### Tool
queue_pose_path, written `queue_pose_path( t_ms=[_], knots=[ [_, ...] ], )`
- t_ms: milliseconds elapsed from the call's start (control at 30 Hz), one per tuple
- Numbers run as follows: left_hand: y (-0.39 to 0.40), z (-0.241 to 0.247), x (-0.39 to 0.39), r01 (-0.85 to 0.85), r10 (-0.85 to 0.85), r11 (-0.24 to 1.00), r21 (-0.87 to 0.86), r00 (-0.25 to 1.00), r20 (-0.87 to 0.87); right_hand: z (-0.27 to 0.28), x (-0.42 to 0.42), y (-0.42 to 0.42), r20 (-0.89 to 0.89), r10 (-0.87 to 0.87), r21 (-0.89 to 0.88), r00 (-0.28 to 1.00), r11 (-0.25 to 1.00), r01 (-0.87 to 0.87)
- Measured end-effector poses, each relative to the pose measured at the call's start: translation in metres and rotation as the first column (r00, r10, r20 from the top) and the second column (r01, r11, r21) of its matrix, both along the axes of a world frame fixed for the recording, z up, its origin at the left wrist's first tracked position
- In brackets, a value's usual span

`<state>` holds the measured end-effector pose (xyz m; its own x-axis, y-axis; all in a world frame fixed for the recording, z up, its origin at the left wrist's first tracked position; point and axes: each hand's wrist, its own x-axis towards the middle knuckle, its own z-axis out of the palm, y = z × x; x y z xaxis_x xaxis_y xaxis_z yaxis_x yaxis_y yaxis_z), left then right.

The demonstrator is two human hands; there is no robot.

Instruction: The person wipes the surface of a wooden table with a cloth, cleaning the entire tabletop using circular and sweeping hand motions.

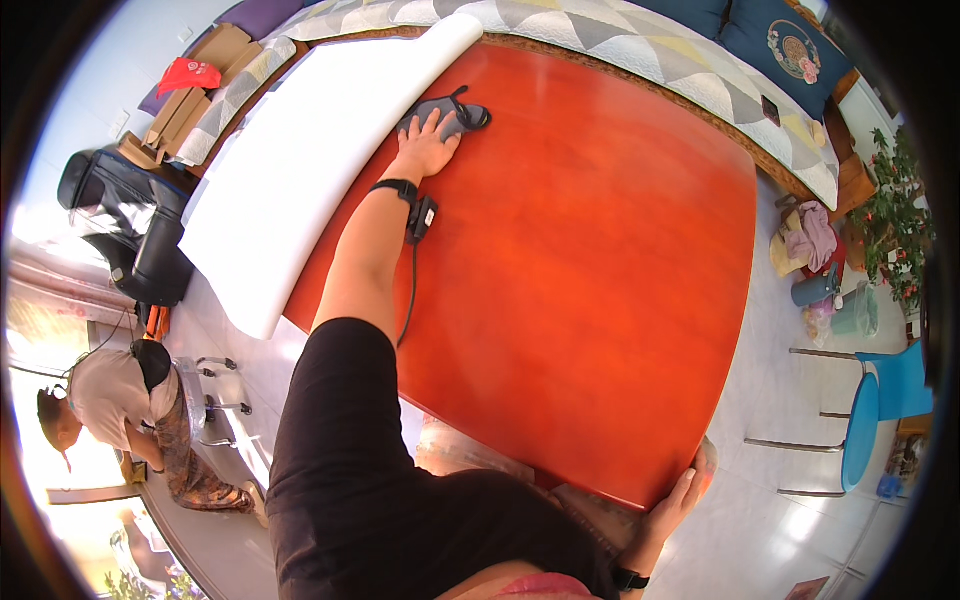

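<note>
A glossy red-orange tabletop (585, 262) fills the middle. My left hand (429, 146) lies palm down with fingers spread on a crumpled dark grey and black item (474, 117) with a loop; what it is cannot be told. Beside it, a large white sheet (300, 150) with a rolled edge covers the table's left part. My right hand (686, 487) grips the table's near right corner, some fingers hidden by the edge. Both wrists wear black bands. A small black device (422, 220) sits at my left wrist, with a cable running down along the arm.
A bench with a patterned quilt (585, 34) runs along the far side. Left are a black chair (154, 232), cardboard boxes (180, 120) and a bent-over person (120, 405). On the right stand blue chairs (860, 435), a bottle (815, 288) and a flowering plant (896, 210).
</note>
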<state>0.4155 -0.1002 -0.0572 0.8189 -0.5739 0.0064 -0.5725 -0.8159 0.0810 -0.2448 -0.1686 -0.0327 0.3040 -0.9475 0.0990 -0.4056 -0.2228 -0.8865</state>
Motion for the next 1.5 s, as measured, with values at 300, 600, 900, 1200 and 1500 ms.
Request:
queue_pose_path(
  t_ms=[300, 600, 900, 1200, 1500],
  knots=[
    [0.097, -0.002, -0.059, 0.185, -0.184, 0.982, -0.042, 0.983, 0.027, -0.003, -0.003, 0.000, 0.040, -0.001, -0.059, 0.999, 0.998, 0.003],
    [0.218, 0.007, -0.160, 0.234, -0.230, 0.963, -0.136, 0.972, 0.048, -0.027, -0.018, -0.007, 0.115, -0.002, -0.014, 0.993, 1.000, 0.003],
    [0.269, -0.011, -0.227, 0.029, 0.003, 0.973, -0.231, 0.990, 0.138, -0.029, -0.020, -0.008, 0.268, 0.020, 0.167, 0.963, 0.984, -0.067],
    [0.222, 0.020, -0.328, 0.364, -0.364, 0.928, -0.071, 0.931, 0.016, -0.030, -0.020, -0.006, 0.287, -0.010, 0.180, 0.958, 0.983, -0.044],
    [0.138, 0.040, -0.394, 0.790, -0.790, 0.610, -0.063, 0.599, -0.133, -0.036, -0.021, -0.008, 0.327, -0.035, 0.231, 0.944, 0.972, -0.043]
  ],
)
